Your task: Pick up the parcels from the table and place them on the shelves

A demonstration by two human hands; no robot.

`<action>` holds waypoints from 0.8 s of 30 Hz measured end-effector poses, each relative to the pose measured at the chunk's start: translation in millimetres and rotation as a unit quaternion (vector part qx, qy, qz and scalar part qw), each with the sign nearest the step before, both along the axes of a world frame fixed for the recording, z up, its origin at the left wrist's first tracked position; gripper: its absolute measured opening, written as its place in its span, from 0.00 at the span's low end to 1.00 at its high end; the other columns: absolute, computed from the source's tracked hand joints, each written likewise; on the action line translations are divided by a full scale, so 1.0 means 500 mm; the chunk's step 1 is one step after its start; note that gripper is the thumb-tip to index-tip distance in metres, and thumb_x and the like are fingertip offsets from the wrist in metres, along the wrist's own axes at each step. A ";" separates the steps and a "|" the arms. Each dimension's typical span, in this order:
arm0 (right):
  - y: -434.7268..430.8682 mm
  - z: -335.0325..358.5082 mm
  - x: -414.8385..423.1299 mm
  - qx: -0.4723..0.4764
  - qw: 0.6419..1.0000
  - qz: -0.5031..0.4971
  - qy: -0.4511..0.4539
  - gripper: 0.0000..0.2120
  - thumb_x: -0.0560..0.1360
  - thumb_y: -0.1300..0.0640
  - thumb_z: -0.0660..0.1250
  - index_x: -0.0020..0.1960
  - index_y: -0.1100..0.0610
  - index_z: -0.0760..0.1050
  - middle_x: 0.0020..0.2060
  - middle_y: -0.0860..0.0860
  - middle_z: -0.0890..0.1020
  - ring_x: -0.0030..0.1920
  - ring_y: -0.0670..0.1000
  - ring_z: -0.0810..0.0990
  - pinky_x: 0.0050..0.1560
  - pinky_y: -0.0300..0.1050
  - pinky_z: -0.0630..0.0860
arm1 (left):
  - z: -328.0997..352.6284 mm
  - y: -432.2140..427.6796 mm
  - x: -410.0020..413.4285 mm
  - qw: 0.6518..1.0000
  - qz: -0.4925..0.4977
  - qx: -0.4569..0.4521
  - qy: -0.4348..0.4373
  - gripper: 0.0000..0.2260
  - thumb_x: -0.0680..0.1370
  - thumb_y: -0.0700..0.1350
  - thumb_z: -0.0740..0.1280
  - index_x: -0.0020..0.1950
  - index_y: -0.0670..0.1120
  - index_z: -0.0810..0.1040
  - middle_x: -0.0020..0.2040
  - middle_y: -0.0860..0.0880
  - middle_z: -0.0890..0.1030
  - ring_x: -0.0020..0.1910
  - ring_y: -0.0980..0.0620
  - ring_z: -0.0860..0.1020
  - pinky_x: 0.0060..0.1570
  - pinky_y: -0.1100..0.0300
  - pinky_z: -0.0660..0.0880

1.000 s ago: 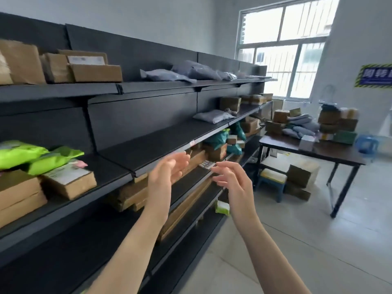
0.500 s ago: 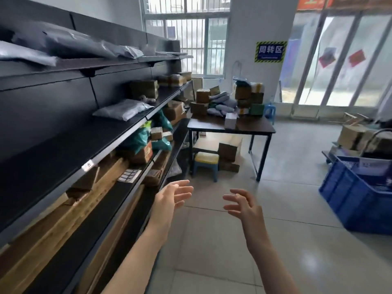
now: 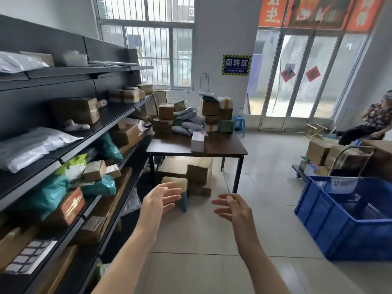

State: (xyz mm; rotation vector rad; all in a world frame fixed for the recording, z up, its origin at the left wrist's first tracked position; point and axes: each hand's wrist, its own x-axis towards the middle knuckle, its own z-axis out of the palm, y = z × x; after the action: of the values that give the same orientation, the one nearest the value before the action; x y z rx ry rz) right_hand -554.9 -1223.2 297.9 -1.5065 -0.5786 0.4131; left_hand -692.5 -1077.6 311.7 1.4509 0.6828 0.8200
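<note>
A dark wooden table [image 3: 222, 148] stands ahead by the far wall. On it are piled brown cardboard boxes [image 3: 165, 111], grey poly mailers [image 3: 191, 125], a green box [image 3: 226, 125] and a white box [image 3: 198, 141] near its front edge. Black metal shelves [image 3: 118, 115] run along the left, holding boxes and bagged parcels. My left hand [image 3: 161, 199] and my right hand [image 3: 233, 209] are raised in front of me over the floor, palms facing each other, fingers apart, both empty and well short of the table.
Cardboard boxes [image 3: 199, 170] and a small stool [image 3: 180, 183] sit under the table. A large blue crate [image 3: 347, 217] stands on the floor at right, with a trolley of boxes [image 3: 331, 158] behind it. A person [image 3: 373, 124] sits at the far right. Tiled floor lies between me and the table.
The view has swung from the shelves toward the table, which is now closer. My hands stay raised and empty, a little further apart.
</note>
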 end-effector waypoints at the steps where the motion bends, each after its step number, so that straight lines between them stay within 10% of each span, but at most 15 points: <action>1: 0.028 0.007 0.032 0.000 1.000 0.001 -0.004 0.15 0.84 0.60 0.54 0.50 0.54 0.79 0.47 0.54 0.87 0.46 0.56 0.86 0.52 0.50 0.81 | 0.005 0.028 0.035 1.000 -0.002 0.003 -0.001 0.17 0.85 0.43 0.53 0.53 0.51 0.82 0.50 0.51 0.87 0.51 0.52 0.85 0.48 0.61 0.77; 24: 0.829 0.058 0.685 0.028 0.998 -0.060 -0.016 0.15 0.84 0.61 0.53 0.54 0.61 0.79 0.52 0.55 0.84 0.45 0.55 0.85 0.47 0.44 0.80 | 0.054 0.858 0.709 0.999 -0.049 0.010 -0.017 0.17 0.85 0.42 0.51 0.59 0.49 0.80 0.56 0.45 0.85 0.56 0.48 0.82 0.59 0.54 0.76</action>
State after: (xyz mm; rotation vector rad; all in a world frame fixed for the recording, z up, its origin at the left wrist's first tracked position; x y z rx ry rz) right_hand -212.2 -808.6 327.0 -1.4871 -0.5181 0.2791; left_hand -338.0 -648.7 338.6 1.4740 0.5752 0.7755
